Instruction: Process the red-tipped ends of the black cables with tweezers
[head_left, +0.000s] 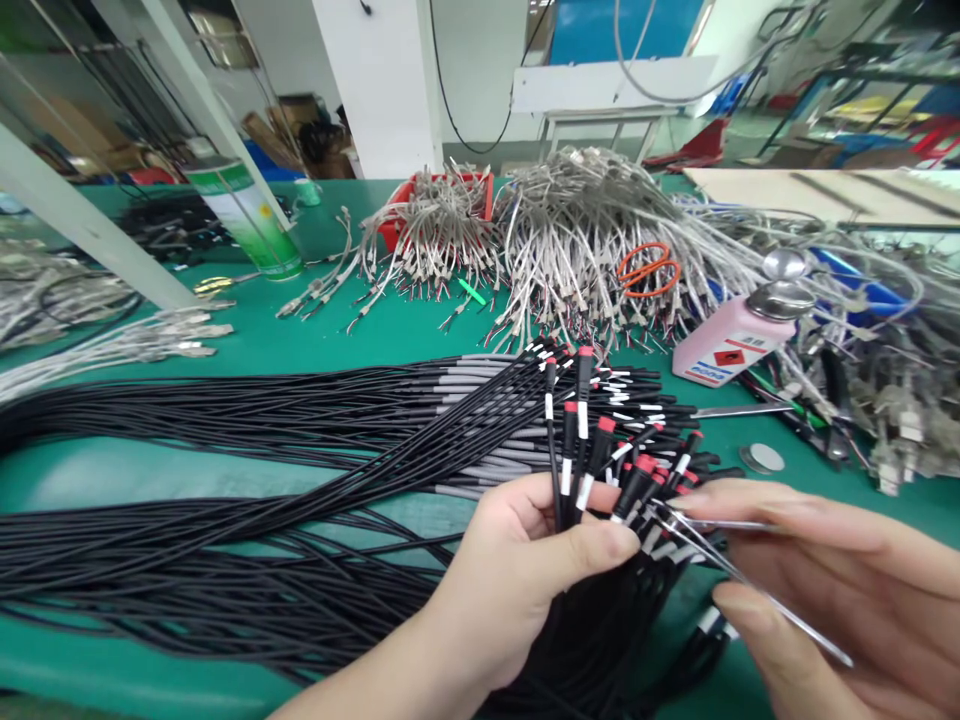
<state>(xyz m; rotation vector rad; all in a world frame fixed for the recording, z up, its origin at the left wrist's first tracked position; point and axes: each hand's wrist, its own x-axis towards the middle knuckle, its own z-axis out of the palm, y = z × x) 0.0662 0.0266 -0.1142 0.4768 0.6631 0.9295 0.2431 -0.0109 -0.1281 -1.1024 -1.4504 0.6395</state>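
My left hand point(517, 570) is closed round several black cables point(559, 465), thumb across them. Their ends stand up out of the grip, with white labels and black connectors tipped in red point(606, 428). My right hand point(832, 560) pinches slender metal tweezers point(739, 570) between thumb and fingers. The tweezers' two arms spread toward the right palm and come together at the held connectors, beside my left thumb. More black cables point(225, 550) run off to the left across the green table point(315, 340), some with grey sleeves point(480, 385). Exactly what the tweezers touch is hard to make out.
Behind the cables lie heaps of grey-white cables point(592, 220), some in a red bin point(394, 225). An orange-handled tool point(649, 270) rests on them. A pink bottle point(720, 345) and a round metal lid point(763, 458) are at right, a green-white can point(247, 220) at back left.
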